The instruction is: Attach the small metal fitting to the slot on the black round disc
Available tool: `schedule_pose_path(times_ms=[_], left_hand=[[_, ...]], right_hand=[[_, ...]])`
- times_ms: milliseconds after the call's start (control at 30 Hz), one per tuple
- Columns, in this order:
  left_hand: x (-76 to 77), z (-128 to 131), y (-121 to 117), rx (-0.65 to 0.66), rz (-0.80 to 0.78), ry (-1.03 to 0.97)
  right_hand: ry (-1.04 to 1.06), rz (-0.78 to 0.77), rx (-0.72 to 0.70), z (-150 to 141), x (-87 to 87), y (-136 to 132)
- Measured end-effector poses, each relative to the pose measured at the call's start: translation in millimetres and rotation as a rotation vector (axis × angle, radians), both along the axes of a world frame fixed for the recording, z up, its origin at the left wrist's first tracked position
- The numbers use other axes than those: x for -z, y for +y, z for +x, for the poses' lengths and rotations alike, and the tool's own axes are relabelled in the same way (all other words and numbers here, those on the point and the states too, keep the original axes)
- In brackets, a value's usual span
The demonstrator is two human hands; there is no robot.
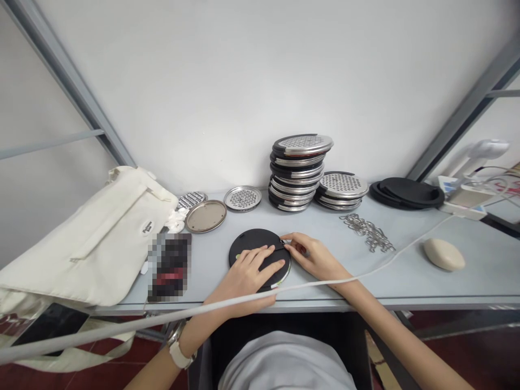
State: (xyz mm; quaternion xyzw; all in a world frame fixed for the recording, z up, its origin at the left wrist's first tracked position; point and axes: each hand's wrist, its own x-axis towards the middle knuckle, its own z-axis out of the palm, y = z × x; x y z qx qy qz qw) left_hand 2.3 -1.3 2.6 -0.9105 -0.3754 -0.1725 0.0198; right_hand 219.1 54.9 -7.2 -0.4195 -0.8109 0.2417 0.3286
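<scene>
A round black disc lies near the front edge of the table. My left hand rests flat on it, fingers spread, pressing on its top. At the disc's right rim my right hand pinches a small metal clip between thumb and forefinger. Part of the clip is hidden by the fingertips. To the right is a loose pile of similar metal clips. Behind the disc rises a tall stack of round graters with black rims, beside a shorter stack of graters.
Loose metal grater plates and a plain metal disc lie at the back left. A cream bag covers the left end. Black discs and a beige rounded object are right. A white cable crosses in front.
</scene>
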Motion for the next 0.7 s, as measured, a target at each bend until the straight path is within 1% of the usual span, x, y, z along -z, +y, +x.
schedule_pose_path(times_ms=[200, 700], left_hand=[[0.6, 0.0, 0.2, 0.004, 0.005, -0.008], [-0.4, -0.3, 0.3, 0.005, -0.014, 0.005]], right_hand=[[-0.027, 0.069, -0.019, -0.5, -0.4, -0.4], [-0.023, 0.119, -0.042, -1.8, 0.2, -0.1]])
